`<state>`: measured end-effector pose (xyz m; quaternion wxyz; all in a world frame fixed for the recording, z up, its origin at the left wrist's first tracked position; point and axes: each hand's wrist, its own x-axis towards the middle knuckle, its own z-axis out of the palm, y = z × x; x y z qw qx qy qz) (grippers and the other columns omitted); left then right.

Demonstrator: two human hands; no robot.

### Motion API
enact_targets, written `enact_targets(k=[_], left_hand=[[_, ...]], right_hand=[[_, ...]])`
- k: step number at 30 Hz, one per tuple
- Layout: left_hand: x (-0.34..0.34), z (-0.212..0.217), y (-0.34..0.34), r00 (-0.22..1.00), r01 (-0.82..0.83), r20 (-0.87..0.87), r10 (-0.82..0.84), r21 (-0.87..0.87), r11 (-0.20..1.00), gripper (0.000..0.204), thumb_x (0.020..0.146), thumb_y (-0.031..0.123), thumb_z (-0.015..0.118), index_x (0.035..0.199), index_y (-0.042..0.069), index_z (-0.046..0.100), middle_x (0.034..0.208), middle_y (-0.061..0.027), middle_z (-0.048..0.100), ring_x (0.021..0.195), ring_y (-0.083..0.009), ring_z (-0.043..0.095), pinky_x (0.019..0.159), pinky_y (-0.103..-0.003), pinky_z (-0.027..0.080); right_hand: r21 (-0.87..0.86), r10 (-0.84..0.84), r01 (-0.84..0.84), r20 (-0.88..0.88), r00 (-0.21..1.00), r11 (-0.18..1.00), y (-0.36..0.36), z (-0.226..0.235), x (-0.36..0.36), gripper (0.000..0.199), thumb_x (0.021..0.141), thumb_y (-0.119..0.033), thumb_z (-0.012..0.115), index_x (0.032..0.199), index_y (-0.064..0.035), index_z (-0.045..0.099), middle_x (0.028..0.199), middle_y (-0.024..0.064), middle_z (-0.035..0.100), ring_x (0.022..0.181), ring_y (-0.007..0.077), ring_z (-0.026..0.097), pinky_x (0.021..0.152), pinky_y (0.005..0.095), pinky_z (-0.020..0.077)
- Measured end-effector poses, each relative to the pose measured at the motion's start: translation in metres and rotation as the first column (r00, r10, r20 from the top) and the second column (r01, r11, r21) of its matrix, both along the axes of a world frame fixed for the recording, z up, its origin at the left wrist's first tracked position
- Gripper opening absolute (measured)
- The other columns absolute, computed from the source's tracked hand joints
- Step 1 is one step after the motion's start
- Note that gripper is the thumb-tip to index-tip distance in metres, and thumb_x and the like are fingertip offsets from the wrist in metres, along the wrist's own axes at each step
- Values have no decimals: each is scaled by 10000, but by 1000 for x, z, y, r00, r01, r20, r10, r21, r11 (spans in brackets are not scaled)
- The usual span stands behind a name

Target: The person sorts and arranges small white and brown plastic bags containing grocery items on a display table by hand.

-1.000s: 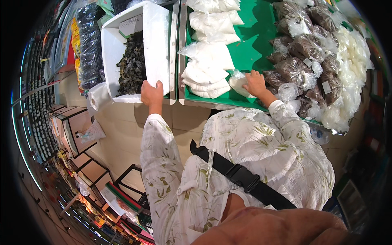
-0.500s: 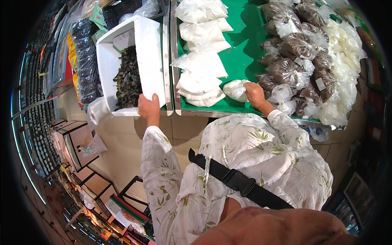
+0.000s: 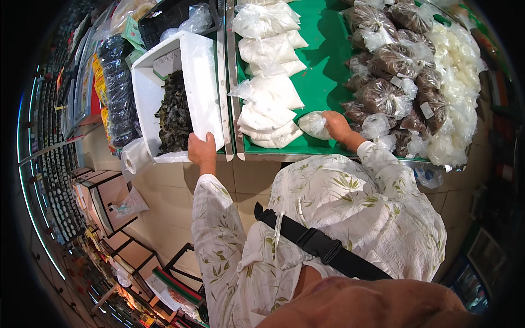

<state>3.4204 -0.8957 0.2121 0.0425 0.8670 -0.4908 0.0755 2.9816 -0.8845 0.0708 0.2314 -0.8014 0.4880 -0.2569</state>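
My left hand (image 3: 203, 149) is closed over the near right corner of a white foam box (image 3: 204, 90), thumb up along its wall. Dark, shrivelled, leafy-looking dried goods (image 3: 174, 112) fill part of the box. With my right hand (image 3: 339, 128) I pinch the gathered end of a small clear plastic bag (image 3: 314, 125) of white contents. That bag lies on the green counter surface (image 3: 322, 65), near its front edge. Just left of it, plump clear bags of white powder or grains (image 3: 270, 92) are stacked in a row.
Tied bags of brown goods (image 3: 386, 97) crowd the right side, beside pale bagged goods (image 3: 451, 104). A metal rim (image 3: 227, 109) divides foam box from counter. Left of the box are dark wrapped packs (image 3: 119, 90) and a plastic roll (image 3: 134, 156). Boxy display stands (image 3: 115, 197) occupy the lower left.
The whole view has shifted slightly, so the counter sits a little lower. Both hands keep their holds, and the box and small bag have not visibly moved against the counter.
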Motion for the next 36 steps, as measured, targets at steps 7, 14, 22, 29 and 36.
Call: enact_targets(k=[7, 14, 22, 29, 36], left_hand=[[0, -2, -1, 1000, 5, 5, -5, -6, 1000, 403, 716, 379, 675, 893, 42, 544, 921, -139, 623, 865, -355, 614, 693, -490, 487], [-4, 5, 0, 1000, -11, 5, 11, 20, 1000, 408, 719, 382, 674, 901, 39, 547, 930, -137, 625, 866, -357, 616, 699, -489, 489], [-4, 6, 0, 1000, -22, -6, 22, 11, 1000, 409, 727, 386, 663, 913, 39, 550, 945, -144, 625, 877, -363, 612, 704, -494, 486], [-2, 5, -1, 999, -16, -28, 16, 31, 999, 413, 729, 385, 661, 921, 38, 547, 951, -145, 626, 892, -362, 609, 716, -500, 484], [1, 2, 0, 1000, -20, -18, 20, 17, 1000, 411, 722, 384, 667, 913, 41, 548, 947, -147, 627, 883, -363, 612, 706, -499, 487]], right_hand=[[732, -502, -116, 565, 655, 671, -9, -4, -23, 43, 921, -98, 566, 929, -60, 586, 790, -68, 512, 709, 44, 455, 634, 223, 383], [603, -777, -583, 623, -83, 545, -43, 19, -15, 276, 953, -202, 534, 1132, 5, 569, 1089, 104, 651, 983, 205, 625, 918, 353, 482], [187, -786, -830, 480, -389, 525, -55, 53, -6, 423, 977, -258, 432, 1287, 24, 489, 1253, 174, 584, 1136, 338, 569, 1023, 486, 411], [173, -788, -836, 474, -394, 521, -48, 70, 13, 408, 966, -226, 435, 1287, 18, 497, 1241, 171, 594, 1121, 334, 580, 1009, 479, 427], [560, -734, -563, 667, -128, 607, -61, 113, 14, 240, 941, -160, 509, 1121, -14, 574, 1052, 95, 651, 978, 206, 622, 872, 364, 495]])
